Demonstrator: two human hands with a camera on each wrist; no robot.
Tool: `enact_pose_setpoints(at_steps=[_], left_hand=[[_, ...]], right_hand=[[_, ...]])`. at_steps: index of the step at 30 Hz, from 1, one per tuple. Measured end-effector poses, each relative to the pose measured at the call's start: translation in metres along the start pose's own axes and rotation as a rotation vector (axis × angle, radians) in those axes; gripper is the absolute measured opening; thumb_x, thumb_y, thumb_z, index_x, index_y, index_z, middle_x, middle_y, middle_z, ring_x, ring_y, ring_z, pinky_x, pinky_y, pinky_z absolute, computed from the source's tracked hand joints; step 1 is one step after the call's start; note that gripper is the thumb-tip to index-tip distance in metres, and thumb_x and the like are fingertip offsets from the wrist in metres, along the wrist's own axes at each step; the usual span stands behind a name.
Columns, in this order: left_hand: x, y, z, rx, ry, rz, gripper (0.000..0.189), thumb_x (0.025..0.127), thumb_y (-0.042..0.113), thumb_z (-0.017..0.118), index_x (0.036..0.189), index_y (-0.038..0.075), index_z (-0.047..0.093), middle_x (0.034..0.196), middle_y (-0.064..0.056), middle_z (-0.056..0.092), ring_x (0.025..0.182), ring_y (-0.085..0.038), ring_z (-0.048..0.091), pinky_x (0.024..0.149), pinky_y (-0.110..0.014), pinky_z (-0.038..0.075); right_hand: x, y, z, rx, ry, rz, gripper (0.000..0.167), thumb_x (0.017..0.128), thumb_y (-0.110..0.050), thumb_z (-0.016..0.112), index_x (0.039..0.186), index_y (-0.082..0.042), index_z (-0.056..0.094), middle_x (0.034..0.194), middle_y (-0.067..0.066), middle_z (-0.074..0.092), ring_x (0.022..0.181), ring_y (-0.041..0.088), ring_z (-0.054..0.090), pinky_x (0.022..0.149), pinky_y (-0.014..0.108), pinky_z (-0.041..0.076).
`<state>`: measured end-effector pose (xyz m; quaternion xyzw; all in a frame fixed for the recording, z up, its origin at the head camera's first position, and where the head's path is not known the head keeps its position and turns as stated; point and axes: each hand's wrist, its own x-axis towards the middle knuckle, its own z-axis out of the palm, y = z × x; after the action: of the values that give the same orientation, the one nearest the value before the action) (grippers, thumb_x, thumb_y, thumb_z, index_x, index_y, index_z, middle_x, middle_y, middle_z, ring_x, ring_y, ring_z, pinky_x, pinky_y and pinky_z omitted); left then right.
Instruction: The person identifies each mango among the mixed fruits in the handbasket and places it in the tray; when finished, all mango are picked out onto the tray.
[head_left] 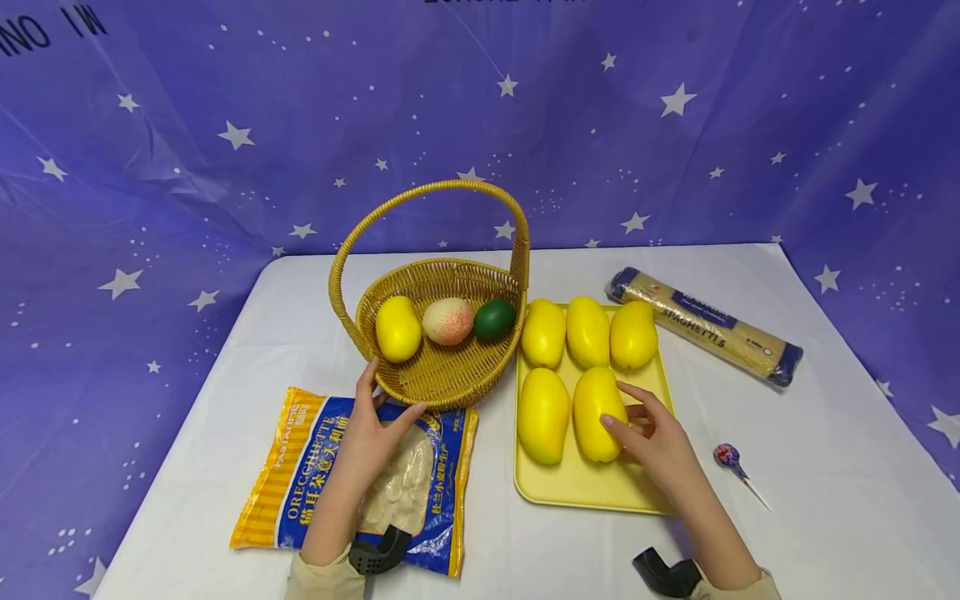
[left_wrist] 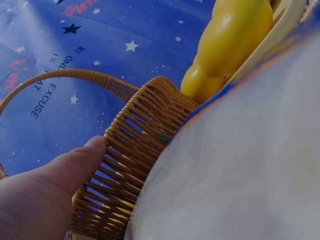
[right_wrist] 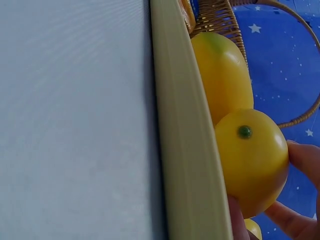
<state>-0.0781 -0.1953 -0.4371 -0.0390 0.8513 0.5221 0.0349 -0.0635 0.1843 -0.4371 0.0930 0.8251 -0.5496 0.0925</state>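
Note:
My right hand (head_left: 656,437) grips a yellow mango (head_left: 597,421) at the front of a pale yellow tray (head_left: 551,492), thumb on its near side and fingers at its right. Another mango (right_wrist: 220,75) lies beside it in the right wrist view. Spread wide, my left hand (head_left: 375,437) touches the near left side of a wicker basket (head_left: 450,392). Its thumb (left_wrist: 82,162) rests against the woven wall in the left wrist view. Inside the basket sit a yellow mango (head_left: 398,329), a pinkish peach (head_left: 448,322) and a dark green, egg-shaped fruit (head_left: 494,320).
Under my left forearm lies a blue and orange bag of orecchiette (head_left: 300,475). A spaghetti pack (head_left: 705,327) is behind the tray to the right, and a wrapped lollipop (head_left: 727,456) lies right of my right hand. The basket's tall handle (head_left: 442,187) arches upward.

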Motion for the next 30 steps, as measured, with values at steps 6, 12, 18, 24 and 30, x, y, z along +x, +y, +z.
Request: enact_pose_setpoints(at_steps=[6, 12, 18, 24, 30], left_hand=[[-0.0009, -0.0005, -0.0001, -0.007, -0.002, -0.007, 0.102, 0.083, 0.055, 0.069, 0.155, 0.032, 0.000, 0.156, -0.015, 0.020, 0.137, -0.031, 0.034, 0.106, -0.059, 0.029], [-0.0014, -0.0005, -0.0004, -0.012, -0.006, -0.012, 0.102, 0.083, 0.055, 0.069, 0.155, 0.032, 0.000, 0.155, -0.016, 0.021, 0.137, -0.030, 0.033, 0.106, -0.059, 0.029], [-0.0014, 0.0012, -0.0011, 0.004, 0.002, -0.014, 0.102, 0.083, 0.055, 0.069, 0.155, 0.032, 0.000, 0.155, -0.017, 0.023, 0.137, -0.031, 0.034, 0.105, -0.059, 0.030], [-0.0011, 0.0010, -0.0010, 0.009, 0.000, -0.012, 0.102, 0.084, 0.054, 0.069, 0.155, 0.032, -0.001, 0.155, -0.015, 0.021, 0.137, -0.031, 0.034, 0.104, -0.060, 0.031], [0.0005, 0.0006, -0.0006, 0.007, -0.001, 0.000, 0.101, 0.084, 0.054, 0.069, 0.155, 0.034, 0.000, 0.156, -0.013, 0.019, 0.137, -0.031, 0.035, 0.098, -0.056, 0.040]], right_hand=[[0.0036, -0.0006, 0.0025, -0.073, 0.016, -0.004, 0.069, 0.085, -0.049, 0.069, 0.144, -0.023, 0.044, 0.122, 0.018, 0.053, 0.089, 0.026, 0.059, 0.067, 0.028, 0.056], [0.0058, 0.0004, 0.0056, -0.120, 0.028, -0.020, 0.068, 0.085, -0.052, 0.069, 0.141, -0.021, 0.046, 0.119, 0.017, 0.054, 0.087, 0.026, 0.059, 0.065, 0.027, 0.055], [0.0051, -0.0032, 0.0077, -0.161, 0.052, -0.057, 0.069, 0.085, -0.051, 0.069, 0.140, -0.017, 0.047, 0.118, 0.017, 0.056, 0.083, 0.022, 0.059, 0.063, 0.026, 0.053], [0.0029, -0.0069, 0.0084, -0.187, 0.044, -0.059, 0.075, 0.085, -0.053, 0.068, 0.144, -0.013, 0.042, 0.119, 0.018, 0.056, 0.081, 0.020, 0.059, 0.062, 0.026, 0.053], [0.0030, -0.0080, 0.0075, -0.229, 0.020, -0.021, 0.082, 0.083, -0.060, 0.066, 0.146, -0.016, 0.038, 0.121, 0.018, 0.055, 0.074, 0.019, 0.061, 0.062, 0.028, 0.054]])
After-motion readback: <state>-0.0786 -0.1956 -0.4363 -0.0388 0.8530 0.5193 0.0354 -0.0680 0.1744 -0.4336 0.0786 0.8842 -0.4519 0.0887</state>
